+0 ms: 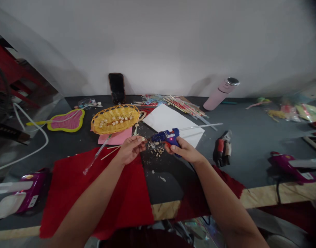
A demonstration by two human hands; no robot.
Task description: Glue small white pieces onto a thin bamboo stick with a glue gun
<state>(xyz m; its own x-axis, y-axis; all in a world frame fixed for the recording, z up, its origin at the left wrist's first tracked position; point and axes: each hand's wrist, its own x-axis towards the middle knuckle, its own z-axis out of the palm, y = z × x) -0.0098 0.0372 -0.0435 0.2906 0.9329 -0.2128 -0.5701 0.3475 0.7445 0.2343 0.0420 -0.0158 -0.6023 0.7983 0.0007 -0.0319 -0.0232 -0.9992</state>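
Observation:
My right hand (181, 148) is wrapped round the handle of a blue hot glue gun (168, 136), which has a small red light and a clear glue stick (201, 127) jutting from its back. The nozzle points left, at the fingertips of my left hand (132, 148). Those fingers pinch a small pale piece (142, 138), mostly covered, its kind too small to make out. Below the nozzle, small wooden bits (158, 151) lie scattered on the dark table. Just beyond my left hand stands a yellow woven basket (115, 129) holding several small pale pieces.
Red cloth (101, 196) covers the front left. White paper (170, 117) and a bundle of sticks (185, 106) lie behind the gun. A pink bottle (218, 96) and a phone (117, 89) stand near the wall. Pliers (223, 148) lie right; purple devices (289, 165) sit at both sides.

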